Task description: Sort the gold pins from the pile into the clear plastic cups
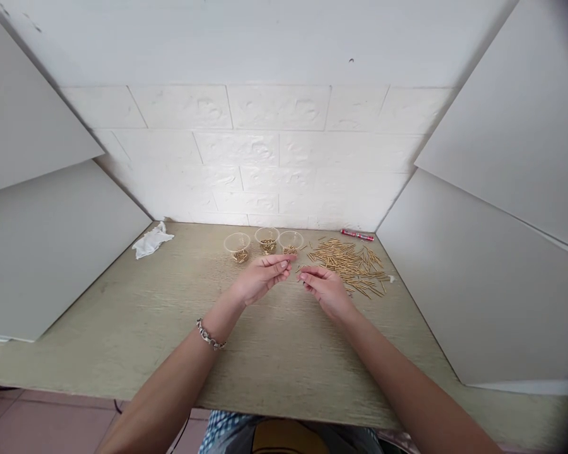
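In the middle of the table, my left hand (264, 279), with a chain bracelet (209, 334) at the wrist, has thumb and fingers pinched together. Whatever it holds is too small to name. My right hand (327, 291) faces it a short gap away, also pinched, and a tiny gold-coloured bit shows near its fingertips. A loose pile of thin gold-coloured rods (343, 261) lies just beyond my right hand. Behind my left hand stand a left clear cup (237, 241), a middle clear cup (267, 234) and a right clear cup (291, 238), each with small gold-coloured pieces inside.
A red tube-like item (357, 234) lies at the back right by the white brick-pattern wall (279, 151). Crumpled white tissue (153, 240) rests at the back left. Pale panels flank the wooden table (180, 296) on both sides.
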A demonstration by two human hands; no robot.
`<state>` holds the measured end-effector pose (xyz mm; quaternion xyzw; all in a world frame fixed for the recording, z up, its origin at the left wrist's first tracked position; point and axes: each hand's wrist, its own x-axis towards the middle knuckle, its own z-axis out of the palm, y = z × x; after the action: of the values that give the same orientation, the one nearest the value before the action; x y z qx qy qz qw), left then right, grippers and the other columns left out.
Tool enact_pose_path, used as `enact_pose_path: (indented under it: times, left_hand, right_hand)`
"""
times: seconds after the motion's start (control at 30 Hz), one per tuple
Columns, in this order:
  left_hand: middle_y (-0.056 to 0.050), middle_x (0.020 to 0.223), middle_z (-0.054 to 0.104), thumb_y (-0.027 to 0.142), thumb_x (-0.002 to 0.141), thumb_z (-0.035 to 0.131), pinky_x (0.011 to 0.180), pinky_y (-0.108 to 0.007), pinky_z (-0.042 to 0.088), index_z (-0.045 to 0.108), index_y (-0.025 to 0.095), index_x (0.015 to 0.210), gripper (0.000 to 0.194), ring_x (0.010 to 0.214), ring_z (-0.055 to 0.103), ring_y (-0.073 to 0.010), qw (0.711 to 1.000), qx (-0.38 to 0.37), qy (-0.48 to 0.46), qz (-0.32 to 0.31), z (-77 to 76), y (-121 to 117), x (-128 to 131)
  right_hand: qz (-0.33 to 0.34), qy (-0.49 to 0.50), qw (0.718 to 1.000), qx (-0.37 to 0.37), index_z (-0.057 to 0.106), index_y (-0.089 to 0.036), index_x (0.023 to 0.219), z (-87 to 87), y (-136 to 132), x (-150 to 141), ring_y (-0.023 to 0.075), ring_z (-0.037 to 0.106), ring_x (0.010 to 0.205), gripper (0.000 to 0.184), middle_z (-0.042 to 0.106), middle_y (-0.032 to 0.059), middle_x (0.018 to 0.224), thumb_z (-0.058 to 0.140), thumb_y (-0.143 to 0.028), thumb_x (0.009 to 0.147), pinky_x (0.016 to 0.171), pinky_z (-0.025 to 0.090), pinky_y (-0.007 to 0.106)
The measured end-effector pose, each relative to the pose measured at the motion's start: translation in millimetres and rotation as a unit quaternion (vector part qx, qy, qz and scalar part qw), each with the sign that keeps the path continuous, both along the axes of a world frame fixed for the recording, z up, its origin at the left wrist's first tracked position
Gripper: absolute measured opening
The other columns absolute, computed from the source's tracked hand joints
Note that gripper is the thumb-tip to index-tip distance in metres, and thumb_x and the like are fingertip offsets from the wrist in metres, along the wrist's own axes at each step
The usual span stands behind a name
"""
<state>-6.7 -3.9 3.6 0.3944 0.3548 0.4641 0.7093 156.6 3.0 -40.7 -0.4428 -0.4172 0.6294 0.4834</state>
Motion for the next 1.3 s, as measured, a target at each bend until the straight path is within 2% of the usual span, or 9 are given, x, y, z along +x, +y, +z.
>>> enact_pose_path:
  times: [0.13,0.23,0.37,0.5,0.63,0.77,1.0,1.3]
  left_hand:
    - [-0.003,0.076,0.061,0.021,0.064,0.071,0.074,-0.021,0.041,0.067,0.014,0.093,0.03,0.073,0.053,-0.0068,1.0,-0.002,0.004,-0.015,-1.3,0,0]
    - [-0.001,0.073,0.06,0.021,0.063,0.072,0.069,-0.021,0.041,0.065,0.014,0.092,0.03,0.066,0.052,-0.0058,1.0,-0.004,0.023,-0.018,-2.7,1,1]
    - [0.0,0.07,0.058,0.027,0.06,0.074,0.062,-0.02,0.039,0.061,0.012,0.08,0.028,0.059,0.05,-0.0048,0.998,0.003,0.068,0.002,-7.0,4,3]
    - [0.0,0.071,0.057,0.033,0.061,0.072,0.063,-0.021,0.038,0.061,0.012,0.08,0.03,0.06,0.049,-0.0053,0.991,0.036,0.13,0.015,-10.7,5,4]
    - [0.001,0.067,0.055,0.035,0.063,0.07,0.062,-0.022,0.037,0.06,0.013,0.076,0.028,0.059,0.047,-0.0063,0.983,0.066,0.17,0.0,-12.0,3,8]
    - [0.001,0.067,0.054,0.035,0.065,0.067,0.062,-0.022,0.037,0.061,0.013,0.073,0.024,0.061,0.046,-0.0071,0.979,0.093,0.182,-0.02,-11.6,0,12]
    - [0.0,0.068,0.055,0.032,0.07,0.062,0.063,-0.023,0.035,0.061,0.012,0.074,0.02,0.063,0.045,-0.0082,0.97,0.12,0.205,-0.053,-10.2,-2,16]
    - [0.0,0.069,0.057,0.031,0.073,0.059,0.064,-0.024,0.034,0.059,0.013,0.074,0.019,0.065,0.046,-0.0092,0.968,0.132,0.199,-0.072,-15.5,0,15]
  right_hand:
    - [0.012,-0.02,0.999,0.025,0.064,-0.016,0.08,2.7,-1,1,0.0127,0.054,0.062,0.031,0.065,0.0065,0.077,0.069,-0.035,0.055,0.061,0.045,0.029]
    - [0.018,-0.051,0.998,0.044,0.063,-0.016,0.082,3.9,-2,0,0.0143,0.057,0.066,0.03,0.066,0.0066,0.079,0.065,-0.034,0.058,0.064,0.046,0.031]
    - [0.027,-0.083,0.992,0.094,0.057,-0.017,0.098,5.8,-6,-1,0.0122,0.055,0.061,0.035,0.064,0.004,0.075,0.058,-0.032,0.066,0.062,0.046,0.029]
    - [0.033,-0.066,0.986,0.149,0.05,-0.017,0.109,8.8,-10,0,0.0103,0.047,0.054,0.038,0.055,-0.002,0.06,0.049,-0.031,0.073,0.054,0.041,0.025]
    - [0.043,-0.051,0.99,0.125,0.043,-0.017,0.112,13.0,-11,1,0.0095,0.039,0.045,0.041,0.043,-0.0071,0.049,0.045,-0.031,0.074,0.046,0.035,0.024]
    - [0.067,-0.047,0.991,0.104,0.039,-0.017,0.118,13.9,-12,1,0.0091,0.034,0.042,0.044,0.037,-0.0093,0.044,0.043,-0.031,0.076,0.045,0.034,0.023]
    - [0.072,-0.04,0.991,0.108,0.037,-0.018,0.118,11.9,-13,1,0.0081,0.034,0.042,0.044,0.036,-0.0098,0.045,0.044,-0.032,0.078,0.044,0.035,0.022]
    - [0.083,-0.008,0.991,0.106,0.037,-0.017,0.118,11.6,-13,1,0.008,0.031,0.041,0.045,0.034,-0.0103,0.045,0.046,-0.032,0.076,0.043,0.034,0.022]
